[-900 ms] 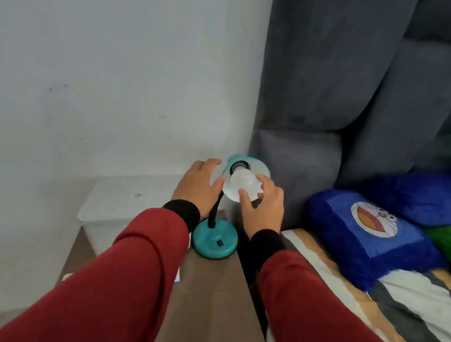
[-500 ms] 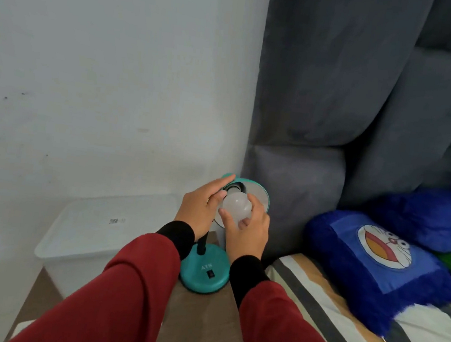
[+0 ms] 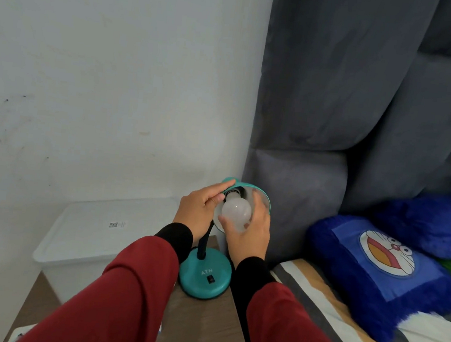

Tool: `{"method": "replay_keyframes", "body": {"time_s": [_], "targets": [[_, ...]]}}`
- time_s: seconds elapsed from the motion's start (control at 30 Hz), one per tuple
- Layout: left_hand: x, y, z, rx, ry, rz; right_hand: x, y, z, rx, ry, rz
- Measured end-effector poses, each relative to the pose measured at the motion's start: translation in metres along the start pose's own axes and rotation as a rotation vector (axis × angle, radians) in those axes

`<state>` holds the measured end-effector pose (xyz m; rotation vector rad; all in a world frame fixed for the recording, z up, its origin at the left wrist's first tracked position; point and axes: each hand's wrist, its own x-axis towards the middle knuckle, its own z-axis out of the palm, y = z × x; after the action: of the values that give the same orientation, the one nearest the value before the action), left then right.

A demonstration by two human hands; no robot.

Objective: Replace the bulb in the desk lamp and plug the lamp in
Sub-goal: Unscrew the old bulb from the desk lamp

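Frosted glass, light and fragile, is sitting at the socket as your right hand [image 3: 251, 231] is cupping the bulb [image 3: 236, 212] round its widest part while your left hand [image 3: 200, 210] is gripping the teal shade [image 3: 261, 193], the lamp base [image 3: 204, 276] standing at the nightstand's [image 3: 198, 325] far right corner.

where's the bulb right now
Head view, centre: the white bulb sits at the teal lamp shade, gripped by the right hand, left hand steadying the shade.

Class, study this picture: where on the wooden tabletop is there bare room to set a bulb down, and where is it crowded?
Bare wood shows on the tabletop in front of the lamp base, between the two red sleeves. Behind it is crowded: the left hand holds the lamp shade, the right hand grips the bulb, and the plastic box fills the left.
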<state>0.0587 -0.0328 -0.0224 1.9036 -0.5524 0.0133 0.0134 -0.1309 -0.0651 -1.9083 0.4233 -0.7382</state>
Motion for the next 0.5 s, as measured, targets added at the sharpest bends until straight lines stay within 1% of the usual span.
{"method": "replay_keyframes", "body": {"time_s": [0.07, 0.1, 0.17, 0.23, 0.3, 0.33, 0.4, 0.43, 0.47, 0.5], "targets": [[-0.0002, 0.0003, 0.0000, 0.006, -0.005, 0.004, 0.0015, -0.0013, 0.0009, 0.075, 0.008, 0.133], [-0.0001, 0.0003, -0.0003, 0.006, -0.004, 0.004, 0.0016, -0.0029, 0.0010, 0.070, -0.008, 0.164], [0.0001, 0.0013, -0.0010, 0.002, 0.001, 0.000, 0.0018, -0.0041, 0.0016, -0.007, -0.020, 0.114], [-0.0004, 0.0024, -0.0015, -0.014, -0.005, -0.010, -0.0004, -0.0049, 0.0018, -0.143, -0.030, -0.009], [-0.0004, 0.0033, -0.0013, -0.018, -0.011, -0.011, -0.0030, -0.0044, 0.0036, -0.174, -0.013, -0.055], [-0.0002, 0.0035, -0.0012, -0.013, -0.010, -0.009, -0.0040, -0.0048, 0.0043, -0.131, 0.004, -0.011], [-0.0001, 0.0035, -0.0008, -0.008, -0.008, -0.009, -0.0028, -0.0072, 0.0042, 0.007, 0.023, 0.140], [0.0000, 0.0031, -0.0007, -0.006, -0.007, -0.010, -0.0013, -0.0063, 0.0053, 0.032, 0.023, 0.172], [0.0001, 0.0031, -0.0007, -0.004, -0.004, -0.011, -0.0007, -0.0061, 0.0055, 0.003, 0.016, 0.162], [0.0000, 0.0031, -0.0007, -0.007, -0.001, -0.013, -0.0014, -0.0057, 0.0055, -0.059, 0.011, 0.110]]}}
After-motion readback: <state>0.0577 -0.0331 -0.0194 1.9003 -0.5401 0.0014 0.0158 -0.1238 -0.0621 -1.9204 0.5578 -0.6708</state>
